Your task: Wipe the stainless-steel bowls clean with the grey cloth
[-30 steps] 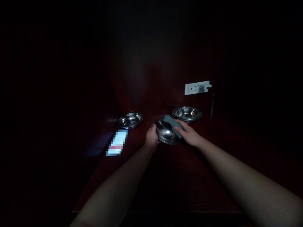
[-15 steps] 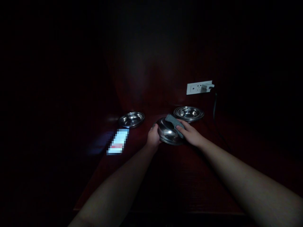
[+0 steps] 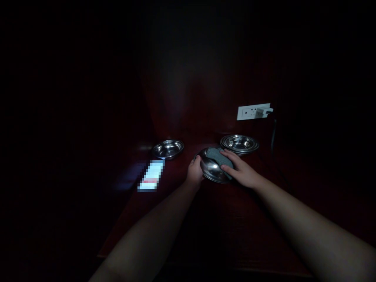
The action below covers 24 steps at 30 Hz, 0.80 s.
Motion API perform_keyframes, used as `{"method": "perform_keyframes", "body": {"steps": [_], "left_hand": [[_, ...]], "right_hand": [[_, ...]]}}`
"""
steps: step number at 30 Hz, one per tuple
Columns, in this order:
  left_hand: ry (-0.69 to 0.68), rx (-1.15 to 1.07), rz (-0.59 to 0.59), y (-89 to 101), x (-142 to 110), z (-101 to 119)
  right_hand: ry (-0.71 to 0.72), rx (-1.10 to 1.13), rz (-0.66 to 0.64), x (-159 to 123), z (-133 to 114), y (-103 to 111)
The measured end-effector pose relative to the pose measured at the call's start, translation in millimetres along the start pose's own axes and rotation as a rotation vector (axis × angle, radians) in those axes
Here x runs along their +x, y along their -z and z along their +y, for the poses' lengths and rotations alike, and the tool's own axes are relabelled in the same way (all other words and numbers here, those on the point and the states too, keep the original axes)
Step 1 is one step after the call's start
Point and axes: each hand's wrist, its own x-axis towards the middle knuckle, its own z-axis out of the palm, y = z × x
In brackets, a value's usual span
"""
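Steel bowls – three groups: one held [image 3: 213, 171], one left [image 3: 168, 149], stack right [image 3: 239, 143] (count unclear); one cloth [image 3: 217, 156]; one socket [image 3: 253, 112].

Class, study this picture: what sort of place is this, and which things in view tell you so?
Probably a dim room indoors: a dark red wooden table, a wall socket with a plug in it, and steel bowls set out.

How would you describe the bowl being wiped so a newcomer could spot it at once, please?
On the dark red table, below the white wall socket, three steel bowls sit. It is the middle bowl, upside down, gripped by the left hand, with the right hand pressing a grey cloth on it.
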Motion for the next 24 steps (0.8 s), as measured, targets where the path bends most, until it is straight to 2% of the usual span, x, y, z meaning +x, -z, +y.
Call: {"method": "perform_keyframes", "body": {"steps": [5, 9, 15, 24], "left_hand": [[0.012, -0.002, 0.006, -0.7, -0.3, -0.3], [0.002, 0.01, -0.02, -1.2, -0.7, -0.9], [0.06, 0.068, -0.032, -0.6, -3.6, 1.1], [0.061, 0.084, -0.053, 1.3, -0.3, -1.6]], "right_hand": [[0.079, -0.056, -0.043, -1.5, -4.7, 2.8], [0.081, -0.056, -0.041, -1.0, -6.2, 2.9], [-0.043, 0.053, 0.017, 1.6, -3.1, 0.5], [-0.209, 0.129, 0.073, 4.4, 2.7, -2.8]]}}
